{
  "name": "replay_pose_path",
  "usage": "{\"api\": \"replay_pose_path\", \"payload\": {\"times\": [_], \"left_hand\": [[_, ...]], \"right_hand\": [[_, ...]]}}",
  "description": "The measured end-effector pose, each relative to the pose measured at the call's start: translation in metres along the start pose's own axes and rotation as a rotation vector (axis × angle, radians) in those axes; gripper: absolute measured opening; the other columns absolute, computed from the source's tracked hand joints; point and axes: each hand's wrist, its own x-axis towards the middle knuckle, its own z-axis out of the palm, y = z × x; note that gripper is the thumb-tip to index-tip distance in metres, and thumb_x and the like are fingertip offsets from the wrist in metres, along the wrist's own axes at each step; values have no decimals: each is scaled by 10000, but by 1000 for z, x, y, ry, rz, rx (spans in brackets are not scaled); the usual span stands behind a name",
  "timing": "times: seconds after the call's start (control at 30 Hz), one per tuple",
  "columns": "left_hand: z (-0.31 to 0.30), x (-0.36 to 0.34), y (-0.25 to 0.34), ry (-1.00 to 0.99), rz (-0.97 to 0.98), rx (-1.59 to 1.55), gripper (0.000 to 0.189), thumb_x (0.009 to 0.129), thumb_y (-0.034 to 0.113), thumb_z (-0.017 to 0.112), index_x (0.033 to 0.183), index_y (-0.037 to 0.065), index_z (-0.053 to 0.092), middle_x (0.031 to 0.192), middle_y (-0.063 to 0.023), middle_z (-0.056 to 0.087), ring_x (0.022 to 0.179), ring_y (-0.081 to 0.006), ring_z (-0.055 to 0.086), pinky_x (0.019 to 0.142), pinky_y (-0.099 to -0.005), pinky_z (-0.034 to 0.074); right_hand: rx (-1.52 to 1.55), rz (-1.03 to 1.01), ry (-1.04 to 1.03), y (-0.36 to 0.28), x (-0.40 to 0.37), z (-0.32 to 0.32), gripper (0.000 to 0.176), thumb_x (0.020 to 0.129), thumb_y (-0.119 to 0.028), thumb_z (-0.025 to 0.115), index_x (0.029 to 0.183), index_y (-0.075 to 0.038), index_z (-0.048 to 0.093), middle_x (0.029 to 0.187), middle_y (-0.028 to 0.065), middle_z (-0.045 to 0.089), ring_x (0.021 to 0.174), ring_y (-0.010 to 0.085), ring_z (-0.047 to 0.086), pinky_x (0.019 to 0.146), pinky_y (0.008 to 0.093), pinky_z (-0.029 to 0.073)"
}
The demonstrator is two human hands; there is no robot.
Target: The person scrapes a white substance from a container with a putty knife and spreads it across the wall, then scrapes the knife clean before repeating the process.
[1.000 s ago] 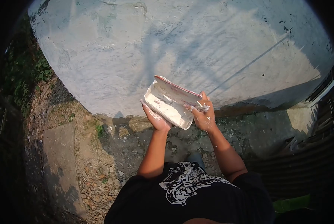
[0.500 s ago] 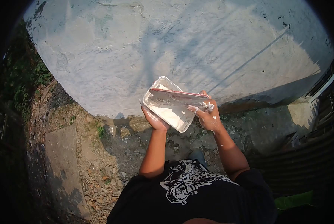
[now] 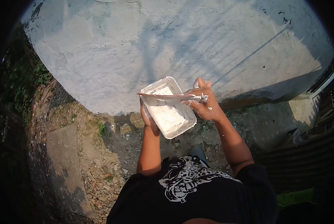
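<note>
My left hand [image 3: 147, 117] grips a white rectangular plastic tub [image 3: 189, 127] by its left side, with the fingers partly hidden behind it. White putty [image 3: 170, 118] lies inside and coats the walls. Across the top of the tub is a flat putty spreader [image 3: 159, 96] with a reddish edge, seen nearly edge-on. Its right end is pinched in my right hand [image 3: 207, 102], the thumb on the near side. Wet white smears cover the right thumb and fingers.
A pale, roughly coated wall [image 3: 111, 63] rises just beyond the tub. Rubble and stones [image 3: 100, 175] lie on the ground, beside a flat slab [image 3: 65, 164] at left. Dark corrugated sheeting [image 3: 301, 160] stands at right.
The spreader has turned from showing its broad face to nearly edge-on and shifted left over the tub. The tub has moved slightly toward me. Both hands keep their holds.
</note>
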Motion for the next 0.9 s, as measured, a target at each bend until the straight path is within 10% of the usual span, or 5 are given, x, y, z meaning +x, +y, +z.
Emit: {"api": "replay_pose_path", "payload": {"times": [0.5,0.9], "left_hand": [[23,6,8,45,25,7,649,988,471,430,1415,-18,417,1474,-177,432,1286,-327,496,1054,-471,428],[9,14,1,-89,-85,-185,611,980,459,445,1402,16,450,1496,-182,383,1279,-363,489,1022,-549,444]], "right_hand": [[2,-243,-185,-10,-9,-21,451,597,27,648,972,-186,782,925,8,734,849,241,417,895,434,242],[132,-29,9,14,-10,-30,222,735,-132,729,948,-80,760,877,53,722,819,209,415,859,376,316]]}}
